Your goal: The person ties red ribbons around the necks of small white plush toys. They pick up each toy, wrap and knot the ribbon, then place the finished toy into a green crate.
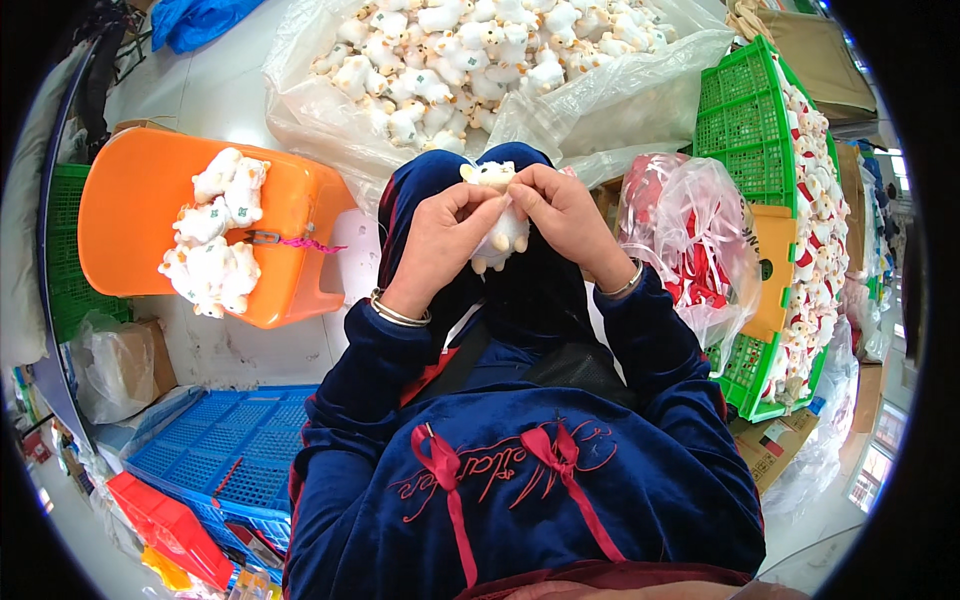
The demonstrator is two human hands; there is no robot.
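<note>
A small white plush animal (503, 238) is held upright over my knees, its head away from me and its feet toward me. My left hand (440, 235) pinches at its neck from the left, thumb and forefinger pressed together. From the other side my right hand (572, 215) grips the neck in the same way, and the two thumbs nearly meet. Whether a thin ribbon or thread is between the fingertips, I cannot make out. Beyond my knees a large clear plastic bag (640, 95) lies open, full of similar white plush animals (440, 75).
At left, an orange plastic stool (120, 220) bears several plush animals (212, 275) and small snips (262, 237) with a pink cord. To the right are a clear bag of red ribbons (700, 265) and a green crate (740, 110) beside plush toys with red parts (808, 250). A blue crate (210, 440) sits at lower left.
</note>
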